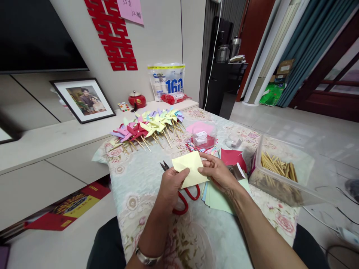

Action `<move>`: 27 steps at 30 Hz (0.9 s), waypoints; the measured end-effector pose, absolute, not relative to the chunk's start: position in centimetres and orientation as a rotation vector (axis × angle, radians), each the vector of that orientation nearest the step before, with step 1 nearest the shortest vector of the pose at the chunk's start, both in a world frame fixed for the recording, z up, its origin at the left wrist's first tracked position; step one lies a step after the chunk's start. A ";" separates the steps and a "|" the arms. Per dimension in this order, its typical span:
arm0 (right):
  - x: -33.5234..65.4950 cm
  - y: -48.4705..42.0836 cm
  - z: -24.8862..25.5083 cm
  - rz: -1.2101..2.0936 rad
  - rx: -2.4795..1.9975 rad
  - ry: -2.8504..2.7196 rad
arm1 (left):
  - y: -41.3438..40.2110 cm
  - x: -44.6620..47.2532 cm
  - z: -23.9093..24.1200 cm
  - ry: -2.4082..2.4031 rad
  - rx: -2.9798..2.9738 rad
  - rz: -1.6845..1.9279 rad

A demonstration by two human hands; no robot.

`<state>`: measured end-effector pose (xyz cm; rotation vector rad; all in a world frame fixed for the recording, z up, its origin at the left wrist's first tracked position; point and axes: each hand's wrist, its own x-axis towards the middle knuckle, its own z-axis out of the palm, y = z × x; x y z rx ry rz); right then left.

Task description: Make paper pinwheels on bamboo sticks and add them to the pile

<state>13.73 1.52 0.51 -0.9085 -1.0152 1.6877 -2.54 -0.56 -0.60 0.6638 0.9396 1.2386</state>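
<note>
A pale yellow square of paper (191, 169) is held up between my two hands. My left hand (171, 184) pinches its left edge, thumb on top. On the right side my right hand (215, 170) grips the sheet with thumb and fingers. Below the paper lie scissors with red handles (185, 201), their dark blades poking out past my left hand. Under my right forearm spreads a stack of coloured paper (221, 200), light green on top, with a red sheet (232, 157) behind. Finished paper pinwheels on sticks (151, 127) lie in a heap at the far left.
A clear plastic bin (276, 190) with wooden sticks (280, 166) stands at the right. Round clear containers (206, 136) sit at the back of the flowered tablecloth (134, 175). Beyond the table is a white cabinet (56, 140) bearing a framed photo (84, 100) and a red jar (137, 100).
</note>
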 end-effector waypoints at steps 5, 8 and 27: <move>13.7 1.9 -0.1 1.567 -0.911 -1.054 | -0.6 -2.8 -0.3 0.907 0.652 1.272; 13.7 2.0 -0.2 1.458 -0.928 -1.138 | -0.5 -3.0 -0.2 0.919 0.625 1.281; 14.8 1.6 0.1 1.052 -0.836 -1.812 | -0.1 -3.3 -1.0 1.042 0.675 1.315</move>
